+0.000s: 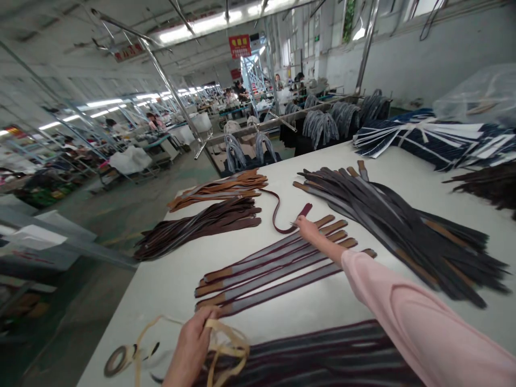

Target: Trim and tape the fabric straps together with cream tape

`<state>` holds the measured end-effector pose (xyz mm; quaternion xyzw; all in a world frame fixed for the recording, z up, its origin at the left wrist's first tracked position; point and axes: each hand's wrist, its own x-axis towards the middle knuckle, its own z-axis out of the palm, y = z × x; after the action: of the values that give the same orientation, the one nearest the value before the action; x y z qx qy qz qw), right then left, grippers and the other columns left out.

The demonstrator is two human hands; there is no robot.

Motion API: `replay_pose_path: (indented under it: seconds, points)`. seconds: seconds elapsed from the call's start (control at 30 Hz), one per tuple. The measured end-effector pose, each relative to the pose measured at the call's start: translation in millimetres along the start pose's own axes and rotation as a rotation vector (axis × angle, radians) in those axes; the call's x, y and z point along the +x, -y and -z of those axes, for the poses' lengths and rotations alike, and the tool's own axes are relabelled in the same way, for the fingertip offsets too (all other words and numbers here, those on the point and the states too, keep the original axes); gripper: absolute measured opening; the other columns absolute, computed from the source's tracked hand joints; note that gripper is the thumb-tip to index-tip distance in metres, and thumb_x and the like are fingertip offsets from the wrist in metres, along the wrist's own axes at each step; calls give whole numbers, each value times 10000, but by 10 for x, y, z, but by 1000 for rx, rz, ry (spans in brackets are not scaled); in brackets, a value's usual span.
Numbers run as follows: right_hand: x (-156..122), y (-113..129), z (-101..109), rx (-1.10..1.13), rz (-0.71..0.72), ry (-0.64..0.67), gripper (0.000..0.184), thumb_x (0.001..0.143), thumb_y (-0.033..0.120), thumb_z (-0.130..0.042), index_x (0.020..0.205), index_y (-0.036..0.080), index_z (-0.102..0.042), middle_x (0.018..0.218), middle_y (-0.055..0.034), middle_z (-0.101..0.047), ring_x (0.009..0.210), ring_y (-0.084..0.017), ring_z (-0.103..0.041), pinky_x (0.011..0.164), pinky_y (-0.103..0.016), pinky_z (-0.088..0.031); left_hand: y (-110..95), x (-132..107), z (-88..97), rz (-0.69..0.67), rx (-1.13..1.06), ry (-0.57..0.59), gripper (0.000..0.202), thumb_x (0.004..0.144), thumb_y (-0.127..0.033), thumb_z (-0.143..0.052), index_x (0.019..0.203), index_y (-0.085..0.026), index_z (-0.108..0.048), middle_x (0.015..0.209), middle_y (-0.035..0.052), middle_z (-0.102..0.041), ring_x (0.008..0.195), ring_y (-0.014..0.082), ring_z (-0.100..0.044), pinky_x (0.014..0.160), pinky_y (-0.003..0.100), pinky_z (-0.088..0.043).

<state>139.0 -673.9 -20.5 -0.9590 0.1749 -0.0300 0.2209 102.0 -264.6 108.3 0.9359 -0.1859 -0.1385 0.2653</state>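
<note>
My left hand (196, 334) is closed on a loose, pale yellow tape (231, 336) that hangs in loops. Its fingertips are at the brown-tipped end of the nearest grey strap. Several grey straps (278, 266) with maroon edges and brown ends lie side by side across the table. Over their far ends reaches my right hand (308, 228), fingers pinched together around what looks like a small pointed metal tool (294, 223). Right beside those fingers is a curved maroon strip (277, 215); I cannot tell whether they touch it. More dark straps (306, 355) lie along the near edge.
Brown strips (201, 226) and orange-brown strips (220, 188) are heaped at the left. A large pile of dark straps (395, 226) lies at the right. Tape rolls (116, 361) sit at the front left. Navy bundles (435, 137) stand at the back right, beyond which people work.
</note>
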Motion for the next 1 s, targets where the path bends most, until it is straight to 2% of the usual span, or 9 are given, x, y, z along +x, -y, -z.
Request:
replay_pose_path:
  seconds: [0.13,0.3,0.4,0.5,0.57,0.67,0.73,0.83,1.0]
  points:
    - [496,-200,-244,-147,75,87,311,819,122,-373,1037,215,-574,1337,-100,-344,873,-179,-559,701,-274,-364,151,492,41,-122,-24,-14,320,808,-373,-345,841,-207,-616,829,59,-631,820,204,-572,745,323,-468]
    - [842,-332,-206,-331,217,70,213,854,183,-375,897,171,-583,948,-86,-575,826,-174,-543,626,-246,-339,-124,1442,-307,-427,170,38,291,822,-220,-349,858,-199,-636,1295,118,-408,1199,240,-366,957,420,-358]
    - [722,-281,97,-398,374,-49,179,849,172,-390,873,188,-567,854,-58,-572,821,-155,-509,591,-232,-303,-425,2095,-606,-669,327,94,253,753,-111,-436,832,-201,-659,1439,65,-183,1310,293,-128,1014,515,-242]
    - [439,-210,392,-451,470,-166,158,837,155,-409,817,192,-561,813,-39,-558,758,-137,-481,557,-244,-271,-772,2648,-902,-854,453,154,257,715,-81,-478,835,-215,-663,1458,31,-130,1318,316,-44,1006,584,-168]
    - [252,-189,509,-463,505,-198,149,831,151,-424,787,191,-561,782,-27,-550,720,-127,-466,552,-249,-261,-971,2893,-1091,-950,495,185,249,722,-95,-485,830,-227,-665,1451,19,-159,1314,324,-51,995,608,-135]
    - [51,-220,611,-464,586,-225,157,829,146,-430,750,188,-559,738,-18,-545,681,-121,-451,561,-252,-257,-1110,3059,-1341,-1063,528,291,209,725,-133,-505,798,-239,-670,1283,51,-443,1244,295,-262,997,595,-122]
    - [-7,-292,693,-468,607,-266,168,821,126,-422,739,187,-555,720,-17,-545,677,-123,-454,573,-252,-257,-1063,3097,-1455,-1071,563,382,202,717,-140,-512,792,-241,-670,1020,52,-593,1086,232,-440,1014,546,-126]
    - [45,-481,859,-492,526,-374,163,791,106,-423,750,188,-559,713,-16,-548,675,-124,-466,572,-251,-252,-798,3133,-1466,-948,621,425,228,704,-119,-496,790,-241,-668,842,29,-611,909,175,-526,1019,496,-141]
    - [314,-808,1027,-508,267,-475,138,791,210,-432,782,184,-567,790,-42,-570,696,-134,-499,530,-251,-232,-61,3109,-923,-729,675,326,294,719,-59,-397,736,-191,-659,795,64,-609,841,193,-549,936,504,-237]
